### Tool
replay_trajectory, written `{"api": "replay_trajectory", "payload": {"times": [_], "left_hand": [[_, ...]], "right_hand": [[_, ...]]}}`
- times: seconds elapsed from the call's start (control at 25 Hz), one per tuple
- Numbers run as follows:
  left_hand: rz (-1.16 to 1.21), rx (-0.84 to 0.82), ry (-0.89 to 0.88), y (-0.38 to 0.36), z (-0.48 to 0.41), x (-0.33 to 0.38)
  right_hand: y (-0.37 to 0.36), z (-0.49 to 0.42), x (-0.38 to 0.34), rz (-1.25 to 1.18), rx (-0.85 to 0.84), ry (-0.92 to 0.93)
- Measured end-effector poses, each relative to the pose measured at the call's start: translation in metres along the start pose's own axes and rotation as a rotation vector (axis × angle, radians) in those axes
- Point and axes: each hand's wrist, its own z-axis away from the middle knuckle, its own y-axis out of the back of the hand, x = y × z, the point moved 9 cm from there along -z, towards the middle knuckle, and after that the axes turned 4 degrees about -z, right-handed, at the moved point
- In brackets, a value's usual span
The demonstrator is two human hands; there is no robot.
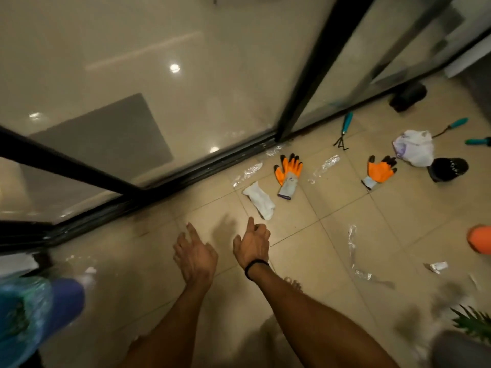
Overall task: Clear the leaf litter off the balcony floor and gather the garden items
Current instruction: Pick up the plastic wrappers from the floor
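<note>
Balcony floor [332, 205] seen from the head camera, with both arms stretched forward. The left hand [195, 257] hovers at 6 o'clock of the frame with fingers spread. The right hand [252, 247], with a dark band [255, 266] at the wrist, is just beside it. Its thumb is out and its fingers loosely bent; the grip of each hand is apart and holds nothing. The posture suggests a reach toward the nearest item, a white cloth [259, 200] lying at 12 o'clock of the right hand. The garden items lie scattered on the tiles at 1 to 3 o'clock, along the sliding door track [202, 171]. They are a near orange glove [288, 172], a far orange glove [380, 171], a hand rake [345, 128], two teal-handled tools [457, 124] [478, 141], a white bag [414, 148] and a black pot [447, 168] touching that bag. A second dark pot [407, 96] stands against the glass. Clear wrappers [353, 243] [248, 172] [325, 166] lie flat between them. No leaves can be made out; only dark smudges mark the tiles near the track. A blue bag [32, 314] at 8 o'clock probably serves as the collecting sack. None of the items is gathered yet, so the task appears to be at an early stage.
</note>
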Motion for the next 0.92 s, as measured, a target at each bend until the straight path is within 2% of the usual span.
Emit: {"api": "replay_trajectory", "payload": {"times": [0.16,0.28,0.4,0.56,0.8,0.92], "left_hand": [[-0.037,-0.062,-0.053,-0.038,0.019,0.105],[-0.059,-0.095,-0.060,-0.064,0.017,0.141],[-0.056,-0.110,-0.042,-0.083,-0.009,0.151],[0.030,-0.088,-0.042,-0.116,-0.077,0.160],[-0.003,0.003,-0.248,-0.179,-0.208,0.198],[-0.075,0.010,-0.369,-0.216,-0.247,0.219]], "right_hand": [[0.060,-0.036,0.087,-0.044,0.019,-0.075],[0.079,-0.066,0.123,-0.063,0.021,-0.087],[0.071,-0.104,0.127,-0.043,0.013,-0.045],[0.016,-0.172,0.116,-0.080,-0.044,0.038],[-0.090,-0.282,0.106,-0.063,-0.101,0.073],[-0.131,-0.318,0.127,0.001,-0.063,0.006]]}}
